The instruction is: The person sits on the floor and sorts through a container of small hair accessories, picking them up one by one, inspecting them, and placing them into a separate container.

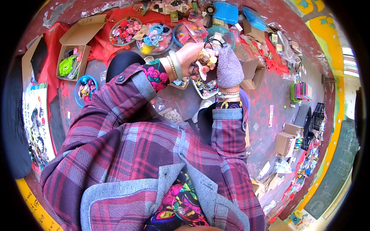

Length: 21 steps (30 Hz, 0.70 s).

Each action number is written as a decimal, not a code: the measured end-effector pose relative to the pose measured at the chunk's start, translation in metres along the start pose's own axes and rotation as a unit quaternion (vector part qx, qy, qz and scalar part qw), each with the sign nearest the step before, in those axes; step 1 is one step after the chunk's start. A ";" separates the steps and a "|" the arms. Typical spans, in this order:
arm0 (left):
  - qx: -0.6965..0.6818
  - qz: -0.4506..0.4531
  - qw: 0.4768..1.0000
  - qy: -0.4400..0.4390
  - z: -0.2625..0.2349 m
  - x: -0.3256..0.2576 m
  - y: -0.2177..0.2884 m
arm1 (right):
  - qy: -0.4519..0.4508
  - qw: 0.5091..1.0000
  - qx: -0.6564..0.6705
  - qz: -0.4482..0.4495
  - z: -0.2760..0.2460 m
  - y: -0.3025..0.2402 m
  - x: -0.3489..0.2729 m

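Observation:
My left hand (185, 56), with a pale bangle and a beaded bracelet at its wrist, is closed on a hair tie (208, 57). The hair tie has a black elastic loop at the top and cream, yellow and pink flower-like ornaments. Just to the right, a fuzzy grey-purple cloth (229, 71) covers my right hand, so its fingers are hidden and only the wrist with bracelets shows. The cloth's tip reaches up beside the black loop. Below the hands sits a white tray (197, 92) of small colourful pieces.
Round baskets of hair accessories (114, 39) line the far side on red cloth. An open cardboard box (82, 76) and a blue basket (80, 101) stand at the left. To the right are another carton (259, 80), coloured baskets (295, 92) and small boxes (283, 145).

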<state>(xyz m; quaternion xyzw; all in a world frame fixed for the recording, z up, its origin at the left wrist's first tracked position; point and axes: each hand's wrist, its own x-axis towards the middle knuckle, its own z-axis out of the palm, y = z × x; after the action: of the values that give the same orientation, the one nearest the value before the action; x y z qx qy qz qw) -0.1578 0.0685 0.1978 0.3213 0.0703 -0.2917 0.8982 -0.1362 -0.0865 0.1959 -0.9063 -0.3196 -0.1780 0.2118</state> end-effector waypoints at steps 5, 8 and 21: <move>0.094 -0.035 0.991 0.093 0.006 -0.003 0.005 | -0.056 0.989 -0.076 -0.114 -0.017 -0.019 0.015; 0.112 -0.049 0.988 0.098 0.013 -0.007 -0.001 | 0.009 0.990 -0.094 -0.101 -0.001 -0.007 0.006; -0.124 0.021 0.975 -0.184 -0.015 0.006 0.001 | 0.127 0.805 0.546 0.194 0.004 0.005 0.014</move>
<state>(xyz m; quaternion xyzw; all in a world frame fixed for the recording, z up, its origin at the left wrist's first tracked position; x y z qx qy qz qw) -0.1516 0.0753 0.1850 0.1494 -0.0676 -0.3162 0.9344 -0.1222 -0.0808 0.1975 -0.6537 -0.1519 -0.0430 0.7401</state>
